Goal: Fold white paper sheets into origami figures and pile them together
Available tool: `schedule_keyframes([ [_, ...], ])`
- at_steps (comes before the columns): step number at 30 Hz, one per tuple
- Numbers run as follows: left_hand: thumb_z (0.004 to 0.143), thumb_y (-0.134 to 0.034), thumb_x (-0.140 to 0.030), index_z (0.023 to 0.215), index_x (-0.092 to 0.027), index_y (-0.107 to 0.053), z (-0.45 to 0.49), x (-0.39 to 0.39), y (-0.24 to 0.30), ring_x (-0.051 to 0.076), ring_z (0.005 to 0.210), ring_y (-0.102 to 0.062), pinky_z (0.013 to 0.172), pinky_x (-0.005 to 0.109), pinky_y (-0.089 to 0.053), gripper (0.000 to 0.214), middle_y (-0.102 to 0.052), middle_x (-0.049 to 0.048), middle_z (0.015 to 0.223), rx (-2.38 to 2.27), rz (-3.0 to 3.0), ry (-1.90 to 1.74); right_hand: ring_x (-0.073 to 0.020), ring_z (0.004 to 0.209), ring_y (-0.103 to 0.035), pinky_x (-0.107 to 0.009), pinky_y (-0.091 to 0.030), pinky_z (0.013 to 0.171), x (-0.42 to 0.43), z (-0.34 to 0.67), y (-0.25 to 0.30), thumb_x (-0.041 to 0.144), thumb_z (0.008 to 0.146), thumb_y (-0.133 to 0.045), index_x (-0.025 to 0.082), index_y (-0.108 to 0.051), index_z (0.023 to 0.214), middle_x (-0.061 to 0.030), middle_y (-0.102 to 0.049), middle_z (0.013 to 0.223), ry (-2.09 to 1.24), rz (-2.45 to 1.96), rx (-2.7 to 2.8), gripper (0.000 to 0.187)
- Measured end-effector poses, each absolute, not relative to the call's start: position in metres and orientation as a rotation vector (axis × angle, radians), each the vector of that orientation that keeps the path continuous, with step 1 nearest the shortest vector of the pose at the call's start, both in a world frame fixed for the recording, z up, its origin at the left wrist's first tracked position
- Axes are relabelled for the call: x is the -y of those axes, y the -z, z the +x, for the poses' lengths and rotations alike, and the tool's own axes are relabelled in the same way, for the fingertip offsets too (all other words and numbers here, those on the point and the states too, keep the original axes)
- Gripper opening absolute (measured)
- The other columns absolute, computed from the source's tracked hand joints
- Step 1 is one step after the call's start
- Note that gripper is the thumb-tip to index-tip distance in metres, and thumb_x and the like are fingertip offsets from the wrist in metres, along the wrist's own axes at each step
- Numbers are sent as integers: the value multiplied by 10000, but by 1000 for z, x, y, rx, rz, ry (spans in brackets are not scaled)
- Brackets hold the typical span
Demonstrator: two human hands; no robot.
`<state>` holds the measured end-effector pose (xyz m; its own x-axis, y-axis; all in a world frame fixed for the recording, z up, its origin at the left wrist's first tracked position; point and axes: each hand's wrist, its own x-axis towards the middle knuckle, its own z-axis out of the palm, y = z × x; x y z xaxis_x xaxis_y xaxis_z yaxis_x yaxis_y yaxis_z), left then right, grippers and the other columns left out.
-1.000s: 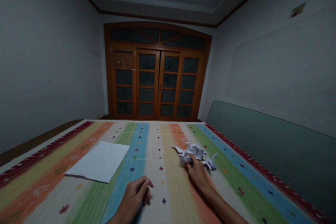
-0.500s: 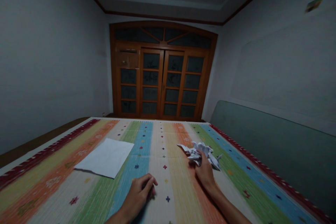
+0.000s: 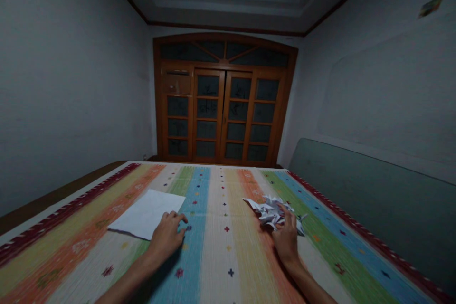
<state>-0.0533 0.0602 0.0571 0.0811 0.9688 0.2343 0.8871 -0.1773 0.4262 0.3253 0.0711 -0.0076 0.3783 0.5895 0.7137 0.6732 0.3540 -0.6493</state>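
Observation:
My left hand [image 3: 167, 233] is over the right edge of a white sheet of paper [image 3: 142, 213], fingers loosely bent and thumb apart, with nothing seen in it. Whether it touches the sheet I cannot tell. The sheet lies flat on the striped tablecloth at the left. To the right, a small heap of folded white paper shapes [image 3: 267, 211] with pointed ends, like origami cranes, rests on the cloth. My right hand [image 3: 286, 240] reaches onto the near right side of this heap, fingers stretched out over the paper and covering part of it.
A tablecloth [image 3: 213, 266] with coloured stripes covers the table. A pale green panel [image 3: 363, 199] stands along the right side. Beyond the far edge is a wooden door with glass panes [image 3: 224, 114]. White walls rise on both sides.
My left hand has moved left and away from me, from the cloth's middle to the sheet's edge. My right hand has shifted slightly nearer me, its fingers straighter. The view has tilted a little.

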Motion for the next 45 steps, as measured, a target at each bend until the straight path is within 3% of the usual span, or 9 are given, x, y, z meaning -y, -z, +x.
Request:
schedule_keyframes([
  [4,846,-621,-157,1220,-174,-673,-72,-64,-57,372,1191,-555,982,470,-443,378,-624,179,1259,-2129,2200,-465,-305,1041,-595,-434,-496,907,-66,322,2,139,731,-469,166,-615,1127,-125,-587,1097,223,-1235,1206,422],
  [8,906,-587,-199,1340,-138,-586,-81,-64,-54,395,1141,-608,894,481,-486,438,-608,227,1277,-2242,2196,-265,-300,984,-600,-407,-503,814,-63,319,2,132,762,-431,178,-604,1018,-130,-599,1032,263,-1180,1180,313],
  [17,990,-436,-174,1239,-137,-614,-95,-54,-52,314,1064,-684,853,376,-505,309,-694,175,1158,-2278,2221,-115,-217,752,-661,-313,-505,710,-40,289,4,63,694,-436,234,-644,793,-26,-668,763,122,-977,1639,288],
  [23,996,-489,-238,1202,-143,-637,-95,-53,-52,312,1077,-686,907,386,-501,271,-708,166,1157,-2233,2266,-136,-222,807,-665,-295,-472,707,-26,275,2,51,731,-524,208,-654,870,-53,-692,847,-52,-948,2143,247],
  [27,993,-491,-206,1249,-141,-623,-88,-51,-49,303,1091,-687,922,380,-503,295,-692,168,1210,-2207,2285,-169,-212,791,-656,-288,-468,710,-26,271,4,84,855,-545,205,-656,869,-59,-688,860,-127,-1052,2218,165],
  [33,998,-452,-163,1266,-107,-629,-72,-42,-47,319,1102,-679,950,407,-506,326,-709,182,1182,-2137,2332,-195,-226,814,-669,-298,-472,721,-26,270,4,74,868,-548,201,-660,877,-69,-695,880,-153,-1081,2240,170],
  [38,1010,-503,-281,1274,-172,-664,-35,-18,-35,321,1274,-580,1097,439,-436,328,-649,150,1371,-1982,2428,-247,-238,832,-670,-316,-491,732,-21,267,-1,97,893,-525,199,-659,918,-84,-697,904,-147,-1053,2238,171],
  [42,959,-607,-371,1297,-235,-668,-10,9,-15,362,1351,-510,1139,544,-410,369,-574,140,1481,-1572,2478,-477,-243,888,-668,-340,-521,778,-15,264,-11,165,959,-488,195,-664,1019,-103,-698,980,-187,-1001,2234,189],
  [45,932,-668,-405,1322,-291,-643,-4,19,-7,321,1386,-484,1141,490,-440,406,-535,103,1523,-1087,2502,-641,-246,959,-666,-360,-539,849,-11,263,-18,209,978,-498,195,-667,1092,-115,-702,1054,-214,-963,2271,205],
])
